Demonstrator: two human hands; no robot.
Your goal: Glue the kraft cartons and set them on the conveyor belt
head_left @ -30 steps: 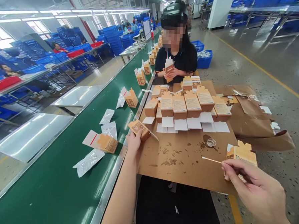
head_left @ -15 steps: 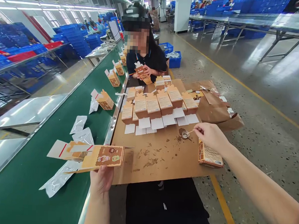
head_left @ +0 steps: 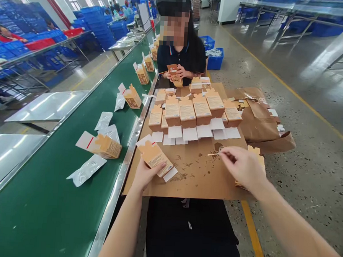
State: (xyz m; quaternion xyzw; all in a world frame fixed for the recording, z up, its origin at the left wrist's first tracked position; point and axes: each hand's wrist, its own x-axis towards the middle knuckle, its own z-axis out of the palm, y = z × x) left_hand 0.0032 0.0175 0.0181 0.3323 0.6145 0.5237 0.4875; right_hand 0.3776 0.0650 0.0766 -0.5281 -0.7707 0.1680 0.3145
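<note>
My left hand grips a tan printed carton over the left side of the cardboard sheet, its text face up and white end flaps sticking out. In my right hand a thin pale stick is pinched between thumb and fingers, its tip pointing left above the cardboard. A small round dish beside dark stains is mostly hidden behind that hand. Another carton stands at the right edge, partly covered by my right hand and wrist.
Several cartons are stacked on the stained cardboard sheet. A green conveyor belt on the left bears open cartons and clear plastic packs. Across the table a co-worker holds a carton. Brown paper lies at right.
My left hand has brought its carton from the belt's edge over the cardboard, now showing its text face. My right hand, with the stick, has moved nearer the dish. The view has shifted.
</note>
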